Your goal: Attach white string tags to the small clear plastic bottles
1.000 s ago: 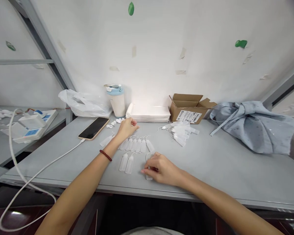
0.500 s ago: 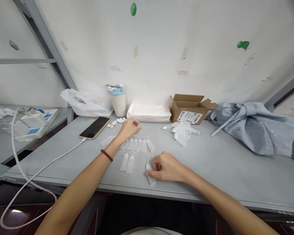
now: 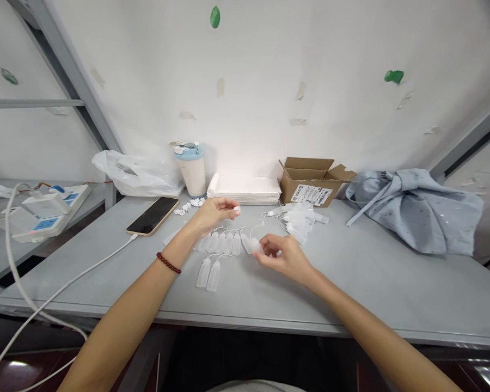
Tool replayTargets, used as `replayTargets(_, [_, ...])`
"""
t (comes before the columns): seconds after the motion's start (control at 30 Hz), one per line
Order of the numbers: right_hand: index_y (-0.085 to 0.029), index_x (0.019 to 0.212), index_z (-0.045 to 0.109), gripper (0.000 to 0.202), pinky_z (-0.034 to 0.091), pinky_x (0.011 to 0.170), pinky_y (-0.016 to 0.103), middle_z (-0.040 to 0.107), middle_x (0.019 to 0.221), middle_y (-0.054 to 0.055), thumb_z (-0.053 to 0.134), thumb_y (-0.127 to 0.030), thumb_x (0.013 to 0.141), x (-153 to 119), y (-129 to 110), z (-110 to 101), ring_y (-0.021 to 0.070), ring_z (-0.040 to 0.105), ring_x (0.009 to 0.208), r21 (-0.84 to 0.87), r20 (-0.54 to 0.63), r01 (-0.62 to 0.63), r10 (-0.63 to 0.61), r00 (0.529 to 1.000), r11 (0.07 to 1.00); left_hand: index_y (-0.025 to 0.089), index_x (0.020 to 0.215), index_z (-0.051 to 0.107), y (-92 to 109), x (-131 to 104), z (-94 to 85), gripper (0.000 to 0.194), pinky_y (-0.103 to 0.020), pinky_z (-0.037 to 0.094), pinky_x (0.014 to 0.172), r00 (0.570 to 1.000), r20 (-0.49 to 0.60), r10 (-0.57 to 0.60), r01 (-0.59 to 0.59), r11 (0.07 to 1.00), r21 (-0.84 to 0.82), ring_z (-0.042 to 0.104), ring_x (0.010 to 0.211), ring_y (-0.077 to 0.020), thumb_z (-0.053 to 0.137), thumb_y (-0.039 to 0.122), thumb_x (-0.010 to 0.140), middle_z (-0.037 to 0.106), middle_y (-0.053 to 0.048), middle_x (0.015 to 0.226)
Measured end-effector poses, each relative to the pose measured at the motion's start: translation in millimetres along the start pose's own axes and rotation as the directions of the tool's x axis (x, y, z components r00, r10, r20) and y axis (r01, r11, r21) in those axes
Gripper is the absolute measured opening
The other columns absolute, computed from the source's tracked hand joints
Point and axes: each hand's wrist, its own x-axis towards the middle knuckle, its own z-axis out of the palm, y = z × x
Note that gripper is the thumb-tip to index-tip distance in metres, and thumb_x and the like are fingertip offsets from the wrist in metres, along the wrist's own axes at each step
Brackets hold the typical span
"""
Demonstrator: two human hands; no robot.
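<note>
My left hand (image 3: 216,213) is raised over the far side of a row of small translucent plastic pieces with thin cords (image 3: 221,243), pinching a small white cap-like piece (image 3: 237,210) at its fingertips. My right hand (image 3: 283,258) is closed on one translucent corded piece (image 3: 253,246), held by the right end of the row, its white cord sticking up. Nearer the front edge lie two more corded pieces (image 3: 208,275). Right of the row rests a loose pile of the same kind (image 3: 301,220). Several small white pieces (image 3: 188,206) are scattered behind my left wrist.
Along the back of the grey table (image 3: 351,288) stand a plastic bag (image 3: 136,174), a cup with a blue lid (image 3: 191,170), a paper stack (image 3: 245,189), an open carton (image 3: 310,182) and grey-blue cloth (image 3: 416,212). Left lies a phone (image 3: 153,216) with a white cable (image 3: 85,272).
My right hand has lifted its corded piece from near the front edge and moved it back toward the row. My left hand has turned slightly, showing the small white piece. The view has shifted slightly.
</note>
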Motion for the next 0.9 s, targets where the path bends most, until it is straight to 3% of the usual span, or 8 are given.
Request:
replayTargets(0.1, [-0.016,0.08,0.062,0.019,0.041,0.055,0.024,0.06,0.063,0.001,0.06,-0.035,0.078,7,7,-9,0.0122,0.054,0.057,0.088,-0.074,-0.035,0.041,0.996,0.996,0.015,0.086,0.07,6,-7,5.1,0.034,-0.029,0.046,0.075,0.994,0.109,-0.012,0.014,1.0,-0.015,0.058,0.071,-0.0116,0.081,0.031,0.058,0.067,-0.001,0.079])
replayTargets(0.23, [-0.016,0.086,0.063,0.027,0.043,0.056,0.026,0.06,0.072,0.002,0.054,-0.042,0.085,12,12,-18,0.0117,0.053,0.059,0.299,0.018,-0.099,0.098,0.995,0.949,0.016,0.093,0.072,9,-14,14.9,0.031,-0.03,0.046,0.077,0.973,0.229,-0.016,0.011,1.0,0.026,0.058,0.074,-0.0131,0.077,0.03,0.066,0.069,-0.003,0.082])
replayTargets(0.43, [-0.016,0.074,0.057,0.031,0.037,0.051,0.023,0.045,0.07,-0.001,0.058,-0.046,0.083,15,17,-18,0.0082,0.041,0.057,0.657,0.164,-0.21,0.134,0.977,0.724,0.015,0.088,0.071,8,-18,23.2,0.029,-0.032,0.048,0.078,0.981,0.192,-0.007,0.009,1.0,-0.007,0.061,0.078,-0.0149,0.079,0.029,0.063,0.069,-0.004,0.085])
replayTargets(0.6, [-0.016,0.077,0.058,0.034,0.033,0.048,0.022,0.039,0.068,-0.003,0.06,-0.049,0.081,16,21,-14,0.0069,0.035,0.053,0.73,0.239,-0.296,0.175,0.955,0.616,0.016,0.088,0.071,6,-18,25.4,0.029,-0.031,0.048,0.078,0.973,0.229,0.014,-0.013,1.0,-0.008,0.062,0.078,-0.0155,0.079,0.029,0.064,0.07,-0.003,0.083])
replayTargets(0.77, [-0.017,0.076,0.053,0.039,0.028,0.046,0.023,0.028,0.061,-0.006,0.054,-0.056,0.083,17,25,-12,0.0062,0.026,0.048,0.668,0.237,-0.311,0.204,0.95,0.676,0.015,0.087,0.071,5,-19,28.6,0.026,-0.028,0.049,0.074,0.962,0.271,0.04,-0.061,0.996,0.067,0.061,0.072,-0.0141,0.076,0.031,0.067,0.069,-0.002,0.076])
replayTargets(0.9, [-0.02,0.068,0.043,0.038,0.028,0.048,0.025,0.029,0.059,-0.006,0.044,-0.052,0.088,16,25,-10,0.0084,0.027,0.049,0.43,0.067,-0.176,0.163,0.984,0.885,0.014,0.079,0.07,2,-19,32.8,0.022,-0.026,0.049,0.068,0.962,0.263,0.076,-0.113,0.985,0.13,0.059,0.064,-0.0117,0.072,0.035,0.072,0.065,-0.001,0.067])
